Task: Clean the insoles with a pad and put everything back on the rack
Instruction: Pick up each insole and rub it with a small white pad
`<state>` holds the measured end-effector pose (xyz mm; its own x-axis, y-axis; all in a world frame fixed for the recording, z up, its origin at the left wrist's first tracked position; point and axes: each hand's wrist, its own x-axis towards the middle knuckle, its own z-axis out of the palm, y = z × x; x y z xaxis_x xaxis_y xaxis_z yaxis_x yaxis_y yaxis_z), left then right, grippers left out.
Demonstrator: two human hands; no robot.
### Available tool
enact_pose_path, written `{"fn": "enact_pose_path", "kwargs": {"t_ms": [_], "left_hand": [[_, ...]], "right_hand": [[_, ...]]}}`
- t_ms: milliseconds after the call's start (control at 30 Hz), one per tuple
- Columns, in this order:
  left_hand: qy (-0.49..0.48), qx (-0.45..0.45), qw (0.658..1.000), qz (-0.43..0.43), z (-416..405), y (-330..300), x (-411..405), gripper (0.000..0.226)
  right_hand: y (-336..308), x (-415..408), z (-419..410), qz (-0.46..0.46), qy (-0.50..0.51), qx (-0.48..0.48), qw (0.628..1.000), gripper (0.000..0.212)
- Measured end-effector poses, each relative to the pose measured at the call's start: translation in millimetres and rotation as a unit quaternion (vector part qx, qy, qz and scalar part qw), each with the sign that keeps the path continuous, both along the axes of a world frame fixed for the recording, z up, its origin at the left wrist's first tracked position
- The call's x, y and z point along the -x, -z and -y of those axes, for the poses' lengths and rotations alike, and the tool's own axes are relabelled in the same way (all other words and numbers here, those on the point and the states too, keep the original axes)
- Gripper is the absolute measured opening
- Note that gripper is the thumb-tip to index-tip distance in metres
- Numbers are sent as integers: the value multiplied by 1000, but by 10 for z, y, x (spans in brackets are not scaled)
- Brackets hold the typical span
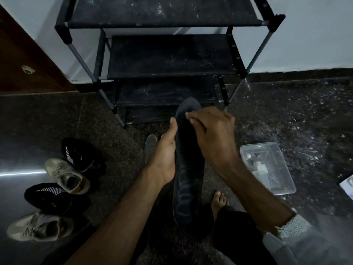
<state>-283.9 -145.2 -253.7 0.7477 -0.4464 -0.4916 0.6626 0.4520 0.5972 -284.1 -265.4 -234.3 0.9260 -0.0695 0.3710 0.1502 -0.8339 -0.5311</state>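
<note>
A long dark insole (188, 169) stands tilted in front of me, toe end up near the rack. My left hand (164, 155) holds it from the left side, thumb along its edge. My right hand (212, 136) is over the insole's upper part, fingers curled and pinching something small and pale, which looks like a pad (187, 114), against the toe area. A second, grey insole (150, 148) lies on the floor behind my left hand. The black shoe rack (168, 54) stands against the wall with bare shelves.
Two black striped shoes (78, 155) (51, 196) and two beige sneakers (66, 175) (38, 226) lie on the floor at left. A clear plastic box (267, 167) with small items sits at right. My bare foot (219, 199) is below the insole. A wooden door (23, 60) is at left.
</note>
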Motion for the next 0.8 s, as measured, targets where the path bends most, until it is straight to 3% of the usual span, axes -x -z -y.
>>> {"fn": "enact_pose_path", "kwargs": {"t_ms": [133,333,533,700,800], "left_hand": [[-13,-8,1000,5,-28,-8,-25,59],[31,-23,999,3,54,-40,41,55],[24,-31,999,2,30,-67,19,52],[60,-57,996,30,79,-78,77,47],[57,-55,997,22,60,-85,55,50]], "right_hand": [[1,63,-149,-12,-52,24,998,33],[-6,-122,191,6,34,-31,999,16],[-72,8,-108,6,-41,-9,999,34],[-9,-201,250,10,19,-27,999,19],[-8,-80,43,1,-32,-17,999,25]]}}
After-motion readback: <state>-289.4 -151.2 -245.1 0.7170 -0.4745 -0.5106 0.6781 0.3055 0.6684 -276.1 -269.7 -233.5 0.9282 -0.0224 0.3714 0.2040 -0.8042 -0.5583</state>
